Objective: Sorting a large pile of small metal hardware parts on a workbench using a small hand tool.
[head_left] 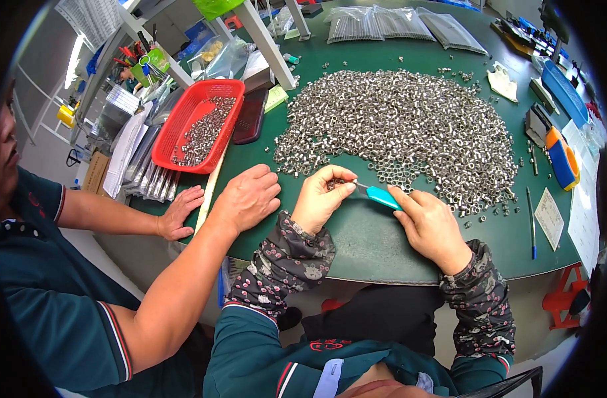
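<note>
At frame centre, a small metal ring [335,182] is pinched in the left hand [322,199]; the teal-handled tool [381,196], gripped by the right hand [431,225], is best kept steady.

A small-parts workshop: a green bench [383,245] heaped with metal nuts [403,126], a red basket [184,116] alongside

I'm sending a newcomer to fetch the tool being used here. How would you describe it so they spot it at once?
Start at the green table and the big heap of small metal rings. At its near edge, the right hand holds a small tool, its thin metal tip meeting the left hand. Its turquoise handle is the only bright thing among grey rings.
</note>
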`<act>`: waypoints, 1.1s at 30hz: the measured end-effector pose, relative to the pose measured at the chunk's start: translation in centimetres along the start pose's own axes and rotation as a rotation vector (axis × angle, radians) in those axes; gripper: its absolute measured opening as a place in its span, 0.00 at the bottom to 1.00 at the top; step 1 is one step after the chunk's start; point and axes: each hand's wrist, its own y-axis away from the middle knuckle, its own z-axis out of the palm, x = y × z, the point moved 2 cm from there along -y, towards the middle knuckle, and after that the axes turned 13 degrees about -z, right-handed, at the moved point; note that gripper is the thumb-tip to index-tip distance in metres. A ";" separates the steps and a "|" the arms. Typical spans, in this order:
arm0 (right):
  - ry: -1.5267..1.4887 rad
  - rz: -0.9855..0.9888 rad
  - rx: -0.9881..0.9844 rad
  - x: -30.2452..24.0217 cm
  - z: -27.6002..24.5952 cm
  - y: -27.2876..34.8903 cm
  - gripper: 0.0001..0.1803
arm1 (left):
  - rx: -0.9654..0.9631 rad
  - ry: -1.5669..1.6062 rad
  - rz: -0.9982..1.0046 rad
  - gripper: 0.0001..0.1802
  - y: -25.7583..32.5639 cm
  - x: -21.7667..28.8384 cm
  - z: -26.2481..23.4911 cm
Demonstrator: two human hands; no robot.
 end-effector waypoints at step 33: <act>0.420 -0.211 0.139 -0.8 -0.2 -0.3 0.23 | -0.093 0.157 -0.089 0.08 -0.4 -0.4 -0.6</act>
